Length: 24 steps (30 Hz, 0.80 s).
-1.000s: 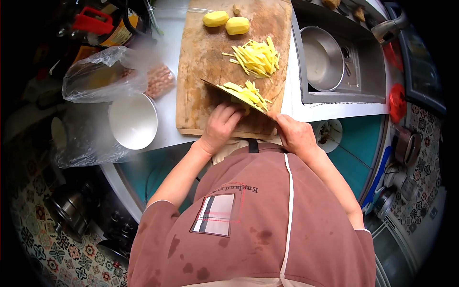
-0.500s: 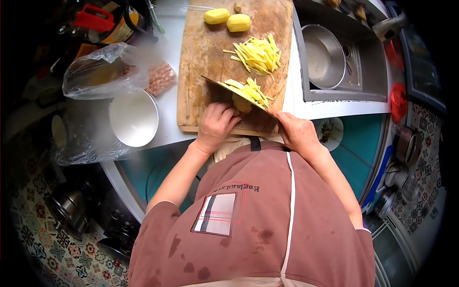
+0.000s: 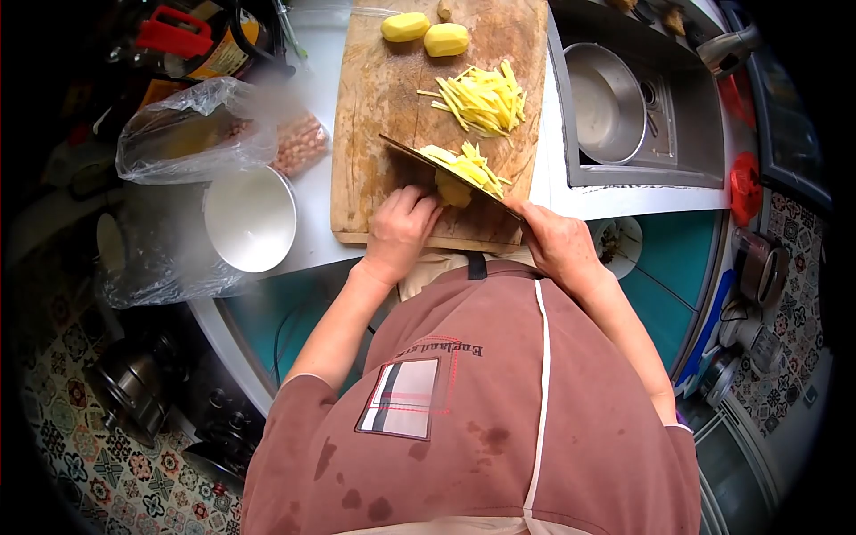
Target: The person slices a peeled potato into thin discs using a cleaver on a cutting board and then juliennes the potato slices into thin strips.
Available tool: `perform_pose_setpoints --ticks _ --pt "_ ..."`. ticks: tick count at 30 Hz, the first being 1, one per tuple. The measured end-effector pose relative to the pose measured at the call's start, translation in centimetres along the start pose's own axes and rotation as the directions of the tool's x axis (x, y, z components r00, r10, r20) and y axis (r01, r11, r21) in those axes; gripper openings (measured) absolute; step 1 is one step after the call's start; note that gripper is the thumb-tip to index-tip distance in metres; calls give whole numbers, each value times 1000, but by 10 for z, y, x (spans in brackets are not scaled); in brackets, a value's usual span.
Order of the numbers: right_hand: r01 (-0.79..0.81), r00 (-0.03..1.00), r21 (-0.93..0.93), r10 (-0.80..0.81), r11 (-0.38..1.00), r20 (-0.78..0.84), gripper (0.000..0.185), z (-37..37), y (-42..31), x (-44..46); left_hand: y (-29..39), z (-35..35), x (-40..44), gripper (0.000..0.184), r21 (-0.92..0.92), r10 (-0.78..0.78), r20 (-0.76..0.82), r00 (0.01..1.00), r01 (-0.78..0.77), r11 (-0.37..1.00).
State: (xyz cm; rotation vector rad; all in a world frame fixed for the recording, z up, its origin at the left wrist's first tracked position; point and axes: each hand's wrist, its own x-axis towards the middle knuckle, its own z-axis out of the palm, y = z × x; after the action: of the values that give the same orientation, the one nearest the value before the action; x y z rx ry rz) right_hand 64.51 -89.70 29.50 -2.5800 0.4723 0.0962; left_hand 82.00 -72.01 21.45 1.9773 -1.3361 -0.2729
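My right hand [image 3: 563,245] is closed round the handle end of a broad-bladed kitchen knife [image 3: 486,197]. The blade slants across the near part of a wooden cutting board [image 3: 366,116]. My left hand [image 3: 401,232] has its fingers curled against a piece of peeled potato [image 3: 453,190], close to the blade's near side; the blade and fingers partly hide it. Just beyond the blade lie freshly cut potato strips [image 3: 473,164]. Farther up the board is a bigger heap of potato strips [image 3: 483,100]. Two whole peeled potatoes, one on the left [image 3: 405,27] and one on the right [image 3: 446,39], rest near the far end.
Left of the board stand a white bowl [image 3: 251,219], a clear plastic bag [image 3: 192,134] and a pack of pinkish nuts or beans [image 3: 301,145]. On the right, a metal pot [image 3: 606,105] sits in the grey sink [image 3: 682,165]. A bin-like container [image 3: 624,245] is below the counter edge.
The blade has shifted very slightly at the potato piece, and my left hand has moved up a little. The strips and whole potatoes lie as before.
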Motion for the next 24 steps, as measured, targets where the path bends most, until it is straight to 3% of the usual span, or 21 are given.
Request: perform_pose_setpoints --ticks 4,7,10,16,19,22,24 --pt "-11 1000 -2 11 1000 4 36 1 0 -1 5 -7 3 9 -158 -155 18 988 156 975" --pt "-6 1000 7 6 1000 -5 36 0 -2 0 10 -10 12 8 -257 -224 137 965 253 933" --pt "2 1000 8 -2 1000 -7 37 0 1 0 10 1 14 11 -359 -396 236 887 458 813" --pt "-5 1000 -18 5 1000 16 39 0 0 -1 8 12 14 12 -453 -530 221 819 567 688" --pt "-1 1000 -28 2 1000 18 40 0 0 -2 8 5 11 10 -201 -271 -32 962 260 945" --pt "-1 1000 -27 1 1000 13 42 2 0 -2 9 1 11 13 -85 14 -91 996 -22 996" --pt "0 1000 -24 0 1000 7 42 2 1 -2 10 7 10 20 -57 125 -75 989 -129 990"
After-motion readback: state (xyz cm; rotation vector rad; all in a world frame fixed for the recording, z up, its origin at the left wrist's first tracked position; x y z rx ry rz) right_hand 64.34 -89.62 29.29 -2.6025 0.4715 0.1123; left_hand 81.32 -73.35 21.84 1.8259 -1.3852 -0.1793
